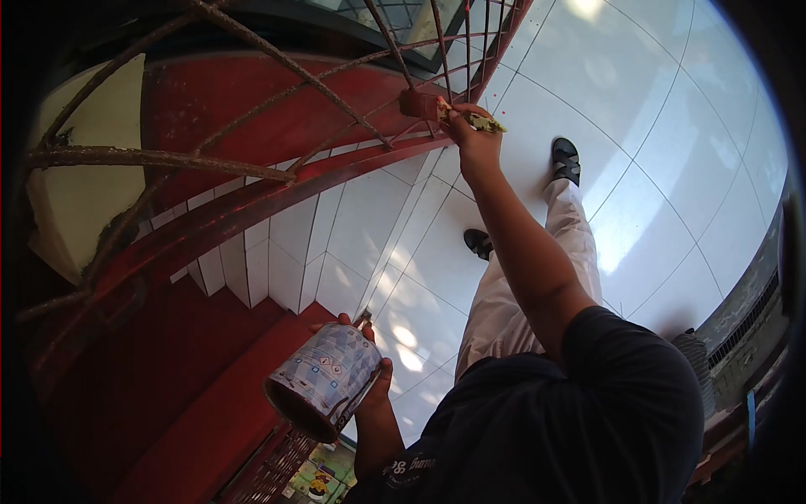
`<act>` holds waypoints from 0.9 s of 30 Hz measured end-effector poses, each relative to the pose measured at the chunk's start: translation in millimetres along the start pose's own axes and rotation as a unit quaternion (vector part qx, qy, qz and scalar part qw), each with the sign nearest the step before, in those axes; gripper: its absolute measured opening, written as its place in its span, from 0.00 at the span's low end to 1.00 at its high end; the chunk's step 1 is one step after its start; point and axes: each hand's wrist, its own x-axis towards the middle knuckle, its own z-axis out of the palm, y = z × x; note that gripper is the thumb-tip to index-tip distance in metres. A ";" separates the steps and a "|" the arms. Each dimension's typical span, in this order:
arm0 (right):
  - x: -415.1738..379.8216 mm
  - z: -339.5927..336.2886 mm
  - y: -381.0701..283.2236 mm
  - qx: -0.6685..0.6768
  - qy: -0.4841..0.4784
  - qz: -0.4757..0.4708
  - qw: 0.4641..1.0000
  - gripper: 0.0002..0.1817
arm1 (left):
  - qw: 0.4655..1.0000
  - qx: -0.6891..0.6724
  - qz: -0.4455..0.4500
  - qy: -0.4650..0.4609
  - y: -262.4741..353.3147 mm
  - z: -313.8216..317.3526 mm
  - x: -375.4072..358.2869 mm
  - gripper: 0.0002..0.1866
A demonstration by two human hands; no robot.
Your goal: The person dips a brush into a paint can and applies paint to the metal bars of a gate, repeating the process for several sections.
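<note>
My right hand is closed around the handle of a paintbrush at the upper middle. Its wide, dark red bristles lie against the bars of a metal railing, near where they meet the red lower rail. Lower down, my left hand grips a paint can with a blue-and-white patterned label. The can is tilted and its contents do not show. Part of my left fingers is hidden behind it.
White floor tiles with a few red spots lie beneath my feet, in black sandals. White-tiled steps and a red surface lie beyond the curved railing. A woven rack stands below the can.
</note>
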 end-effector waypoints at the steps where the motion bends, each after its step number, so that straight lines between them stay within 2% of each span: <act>1: 6.8 -1.4 2.1 -0.007 0.006 -0.008 1.000 0.08 | 1.000 0.005 -0.006 -0.005 -1.0 -3.9 3.0 0.24; 4: 4.9 -4.8 9.0 -0.203 -0.026 -0.153 0.967 0.06 | 1.000 0.017 0.000 -0.008 -5.0 -4.5 3.5 0.24; 5: -4.9 0.8 12.7 -0.234 -0.030 -0.162 0.958 0.06 | 1.000 0.029 0.000 -0.008 -0.5 -2.4 1.4 0.26; 7: -11.8 5.2 4.4 -0.281 -0.045 -0.183 0.941 0.06 | 0.998 0.066 -0.002 -0.013 4.5 -1.5 0.0 0.31; 9: -9.8 6.0 8.0 -0.265 -0.040 -0.227 0.937 0.06 | 0.995 0.095 0.000 -0.016 5.3 -1.6 0.7 0.35; 11: -12.1 9.2 8.5 -0.292 -0.035 -0.233 0.927 0.06 | 0.997 0.083 -0.004 -0.006 6.9 -1.5 -0.4 0.32; 14: -18.3 14.6 8.5 -0.263 -0.084 -0.196 0.941 0.06 | 0.999 0.020 -0.017 0.022 21.7 -12.2 -5.7 0.26; 17: -8.5 10.8 21.4 -0.227 -0.011 -0.167 0.959 0.06 | 0.999 0.010 -0.012 0.029 18.2 -8.3 -4.4 0.25; 20: -6.3 2.1 21.9 -0.301 -0.023 -0.158 0.940 0.06 | 1.000 0.011 -0.005 0.021 10.1 -0.6 -0.1 0.26; 23: -2.7 -1.2 11.8 -0.100 -0.011 -0.076 0.992 0.06 | 1.000 0.009 -0.008 0.028 14.6 -12.4 -2.2 0.26; 26: -7.9 16.7 5.8 -0.053 -0.027 -0.010 0.998 0.06 | 0.998 0.010 -0.013 0.057 33.5 -24.3 -12.5 0.25; 27: -7.1 15.8 4.6 -0.075 -0.014 -0.017 0.997 0.06 | 0.998 0.007 -0.015 0.060 39.1 -18.7 -15.5 0.25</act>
